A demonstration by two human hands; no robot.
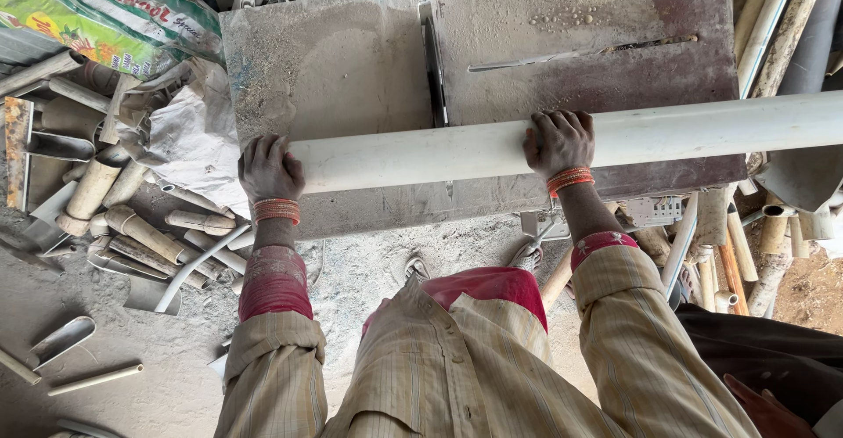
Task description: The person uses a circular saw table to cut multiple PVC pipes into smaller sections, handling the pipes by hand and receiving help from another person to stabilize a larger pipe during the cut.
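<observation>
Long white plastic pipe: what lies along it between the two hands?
In the head view, only bare pipe spans between left hand and right hand; the dark saw slot meets its far edge there.

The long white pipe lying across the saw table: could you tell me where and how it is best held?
Grip the white pipe from above and the near side, one hand on each side of the blade slot, fingers curled over its round top. The left hand covers its near end, the right hand sits past the slot. It lies level across the saw table, so a wide two-handed hold probably stops it rolling.
</observation>
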